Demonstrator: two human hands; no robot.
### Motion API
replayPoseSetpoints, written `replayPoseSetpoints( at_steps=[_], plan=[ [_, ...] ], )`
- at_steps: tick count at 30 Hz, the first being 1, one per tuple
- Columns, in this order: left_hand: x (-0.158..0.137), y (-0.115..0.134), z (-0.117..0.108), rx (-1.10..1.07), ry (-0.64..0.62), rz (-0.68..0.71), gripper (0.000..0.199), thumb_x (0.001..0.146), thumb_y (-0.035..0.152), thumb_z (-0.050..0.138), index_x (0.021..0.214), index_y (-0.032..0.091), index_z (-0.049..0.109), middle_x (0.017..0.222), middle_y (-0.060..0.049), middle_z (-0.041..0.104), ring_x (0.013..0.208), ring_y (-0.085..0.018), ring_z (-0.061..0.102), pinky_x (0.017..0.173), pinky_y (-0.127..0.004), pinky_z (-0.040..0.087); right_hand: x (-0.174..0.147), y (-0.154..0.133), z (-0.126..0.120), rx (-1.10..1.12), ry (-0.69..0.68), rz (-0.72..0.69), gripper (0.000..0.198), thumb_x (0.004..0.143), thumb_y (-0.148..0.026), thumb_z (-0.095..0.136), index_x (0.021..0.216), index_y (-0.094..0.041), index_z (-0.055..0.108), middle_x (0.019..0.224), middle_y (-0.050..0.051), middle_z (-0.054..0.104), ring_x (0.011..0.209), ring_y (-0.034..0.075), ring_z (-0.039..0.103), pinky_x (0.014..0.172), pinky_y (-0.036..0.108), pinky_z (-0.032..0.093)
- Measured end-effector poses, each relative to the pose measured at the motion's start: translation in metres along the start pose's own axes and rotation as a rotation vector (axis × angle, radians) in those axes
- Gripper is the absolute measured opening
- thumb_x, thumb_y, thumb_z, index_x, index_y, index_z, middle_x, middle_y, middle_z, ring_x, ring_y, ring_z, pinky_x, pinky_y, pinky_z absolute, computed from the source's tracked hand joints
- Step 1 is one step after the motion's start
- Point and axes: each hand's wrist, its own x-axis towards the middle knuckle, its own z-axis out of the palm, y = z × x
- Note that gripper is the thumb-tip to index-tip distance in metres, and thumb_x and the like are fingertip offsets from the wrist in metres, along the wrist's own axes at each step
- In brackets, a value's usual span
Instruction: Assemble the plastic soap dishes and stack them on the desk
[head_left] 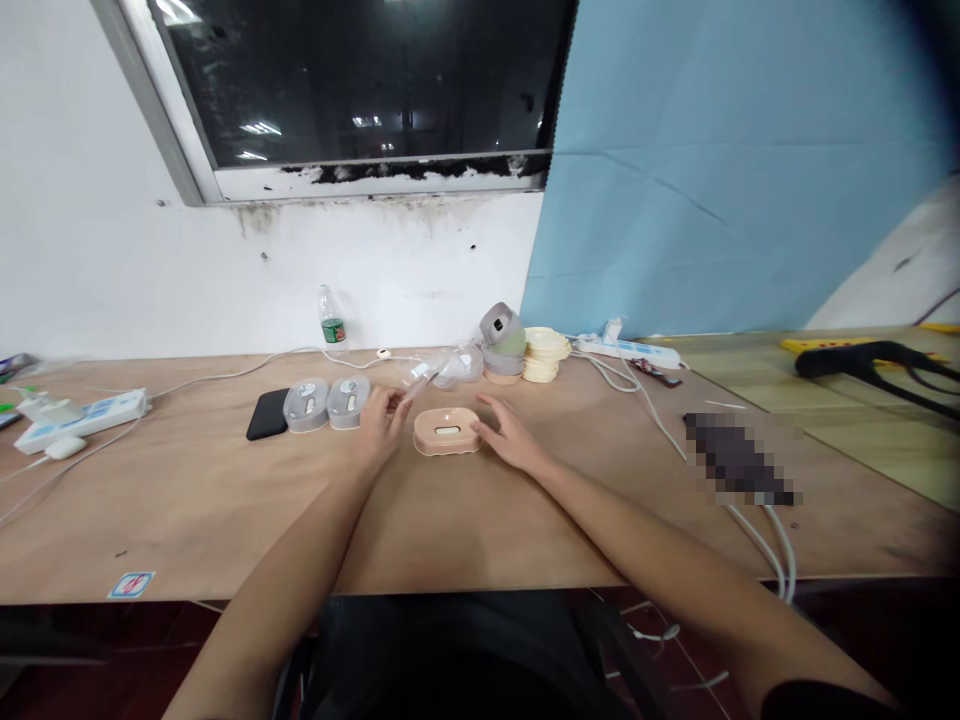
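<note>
A peach-coloured oval box (448,438) with a slot in its top sits on the table between my hands. My right hand (510,432) is at its right end, fingers spread and thumb against or very near the side. Just left of the box, my left hand (384,420) is closed, its fingertips pinching what looks like a clear plastic cover (420,374). More clear plastic covers (460,364) lie behind, partly overlapping. Two grey oval boxes (306,404) with clear covers stand left of my left hand, beside a black phone (267,414).
Stacked grey, green and peach shells (501,345) stand at the back, beside a pile of cream-coloured parts (544,354). A bottle (331,318) is near the wall. Power strips (634,352) and white cables are on both sides. A blurred-out dark object (739,458) lies right.
</note>
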Motion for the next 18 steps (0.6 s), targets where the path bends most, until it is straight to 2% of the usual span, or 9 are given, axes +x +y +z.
replayPoseSetpoints(
  at_steps=[2,5,8,10,12,15,18],
  plan=[
    [-0.004,0.007,0.007,-0.184,-0.023,-0.026,0.032,0.093,0.045,0.045,0.105,0.017,0.055,0.09,-0.006,0.06,0.078,-0.015,0.061,0.074,-0.028,0.049,0.0,0.003,0.001,0.045,0.05,0.042,0.056,0.091,-0.048,0.047,0.14,-0.022,0.039,0.133,0.013,0.053,0.124,0.027,0.049,0.105,0.048,0.038],
    [-0.009,0.015,0.02,-0.455,-0.094,-0.117,0.044,0.093,0.049,0.044,0.122,0.015,0.047,0.074,0.0,0.057,0.063,-0.012,0.06,0.066,-0.026,0.05,0.0,0.005,0.003,0.125,0.057,0.05,0.058,0.093,-0.049,0.042,0.143,-0.021,0.035,0.133,0.013,0.054,0.125,0.025,0.049,0.107,0.046,0.036],
    [-0.01,0.019,0.028,-0.58,-0.16,-0.208,0.058,0.093,0.051,0.043,0.137,0.015,0.034,0.068,0.003,0.054,0.054,-0.011,0.057,0.057,-0.025,0.049,0.0,0.004,0.003,0.171,0.049,0.043,0.057,0.094,-0.049,0.041,0.143,-0.022,0.036,0.135,0.012,0.053,0.126,0.024,0.048,0.108,0.045,0.035],
    [-0.009,0.019,0.028,-0.543,-0.174,-0.263,0.06,0.093,0.051,0.041,0.141,0.016,0.031,0.072,0.001,0.056,0.051,-0.01,0.056,0.053,-0.024,0.047,0.0,0.003,0.003,0.175,0.068,0.056,0.056,0.092,-0.05,0.044,0.14,-0.022,0.041,0.133,0.011,0.055,0.124,0.024,0.05,0.107,0.044,0.037],
    [-0.008,0.017,0.024,-0.427,-0.176,-0.285,0.057,0.094,0.05,0.04,0.14,0.017,0.035,0.076,-0.001,0.06,0.051,-0.01,0.055,0.054,-0.024,0.046,0.0,0.004,0.004,0.164,0.096,0.081,0.05,0.09,-0.051,0.048,0.132,-0.023,0.051,0.125,0.01,0.061,0.117,0.025,0.055,0.103,0.043,0.041],
    [-0.008,0.017,0.015,-0.204,-0.21,-0.247,0.05,0.094,0.046,0.041,0.137,0.019,0.044,0.083,-0.003,0.066,0.064,-0.013,0.06,0.065,-0.026,0.047,0.002,0.006,0.006,0.155,0.137,0.109,0.042,0.088,-0.052,0.052,0.115,-0.021,0.062,0.108,0.008,0.067,0.101,0.023,0.061,0.093,0.041,0.047],
    [-0.009,0.02,0.009,-0.019,-0.246,-0.216,0.047,0.095,0.045,0.039,0.134,0.02,0.049,0.089,-0.004,0.069,0.078,-0.017,0.063,0.074,-0.027,0.046,0.003,0.008,0.009,0.209,0.173,0.157,0.042,0.087,-0.053,0.052,0.111,-0.02,0.063,0.099,0.007,0.069,0.088,0.021,0.063,0.083,0.037,0.05]
  ],
)
